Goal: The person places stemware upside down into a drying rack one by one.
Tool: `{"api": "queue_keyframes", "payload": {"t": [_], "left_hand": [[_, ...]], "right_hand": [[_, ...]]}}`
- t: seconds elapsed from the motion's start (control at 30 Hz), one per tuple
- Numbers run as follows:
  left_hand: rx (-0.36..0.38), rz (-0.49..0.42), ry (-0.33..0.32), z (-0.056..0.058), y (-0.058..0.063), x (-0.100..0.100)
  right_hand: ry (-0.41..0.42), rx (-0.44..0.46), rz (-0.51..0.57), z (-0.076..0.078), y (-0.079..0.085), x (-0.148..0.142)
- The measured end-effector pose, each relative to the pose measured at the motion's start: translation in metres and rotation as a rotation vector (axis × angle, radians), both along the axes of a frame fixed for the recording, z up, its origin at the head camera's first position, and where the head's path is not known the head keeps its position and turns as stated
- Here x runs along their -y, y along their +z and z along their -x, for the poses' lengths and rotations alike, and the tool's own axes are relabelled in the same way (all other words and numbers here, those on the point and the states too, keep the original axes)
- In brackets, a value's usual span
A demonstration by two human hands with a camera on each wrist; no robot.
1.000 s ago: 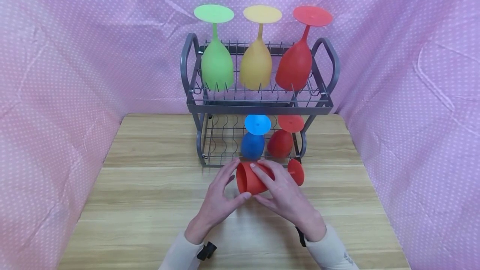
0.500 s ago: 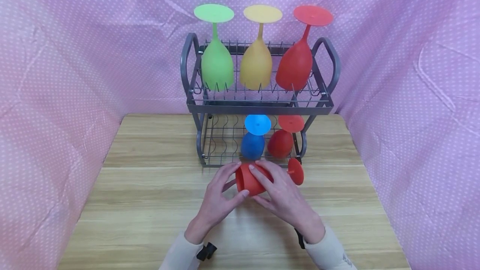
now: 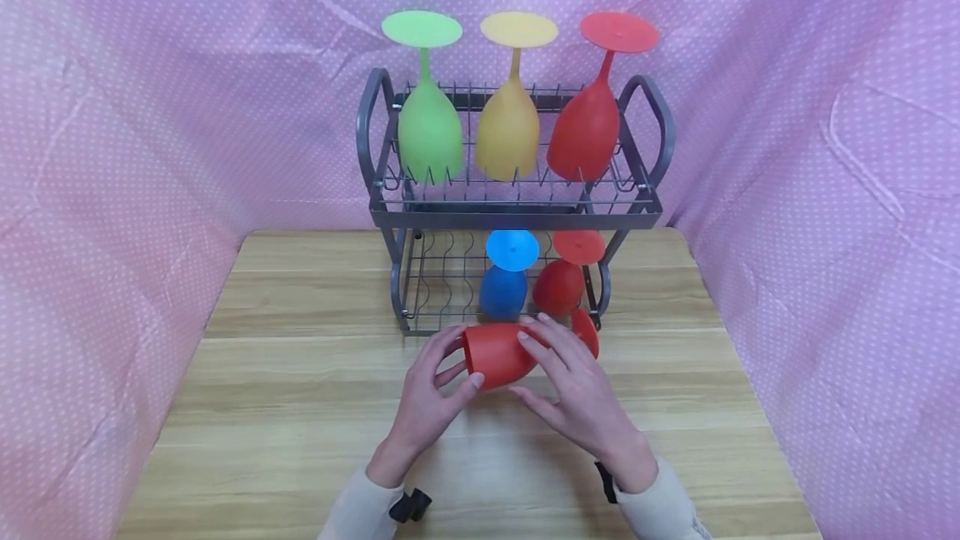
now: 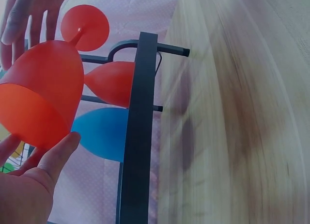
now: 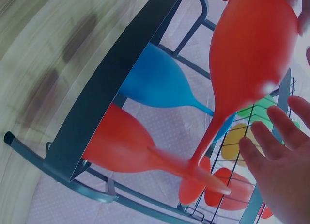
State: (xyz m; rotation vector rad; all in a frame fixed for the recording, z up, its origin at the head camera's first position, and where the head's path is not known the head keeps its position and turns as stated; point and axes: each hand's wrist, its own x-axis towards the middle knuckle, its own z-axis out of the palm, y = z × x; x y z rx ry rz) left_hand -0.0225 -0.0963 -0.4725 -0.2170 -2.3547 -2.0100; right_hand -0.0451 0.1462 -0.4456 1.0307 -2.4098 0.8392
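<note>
In the head view a red plastic wine glass lies sideways above the table, its mouth facing left and its foot to the right. My left hand holds the bowl near the rim, thumb in front and fingers behind. Around the far end of the bowl is my right hand, fingers spread. The right wrist view shows this right hand beside the wine glass, with a gap between them. Thumb and fingers of the left hand pinch the rim in the left wrist view.
Behind the hands stands a two-tier dark metal rack. Upside-down green, yellow and red wine glasses sit on top. A blue glass and another red glass are on the lower tier. Pink dotted cloth surrounds the table.
The held wine glass has shifted slightly left and turned more side-on. My right hand has loosened from the bowl, its thumb moving away and fingers spreading. The left hand keeps its hold.
</note>
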Motion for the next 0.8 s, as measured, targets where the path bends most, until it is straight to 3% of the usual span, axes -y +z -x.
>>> {"api": "queue_keyframes", "payload": {"t": [0.3,0.43,0.63,0.8], "left_hand": [[0.018,-0.074,0.009,0.000,-0.005,0.003],[0.028,-0.097,0.009,0.000,-0.005,0.004],[0.032,-0.118,0.022,0.001,-0.005,0.005],[0.047,-0.149,0.025,0.001,-0.004,0.006]], "right_hand": [[-0.126,-0.149,0.197,0.005,-0.004,-0.010],[-0.174,-0.174,0.269,0.007,-0.006,-0.015],[-0.252,-0.102,0.305,0.008,-0.013,-0.022],[-0.304,0.051,0.363,0.006,-0.019,-0.025]]}}
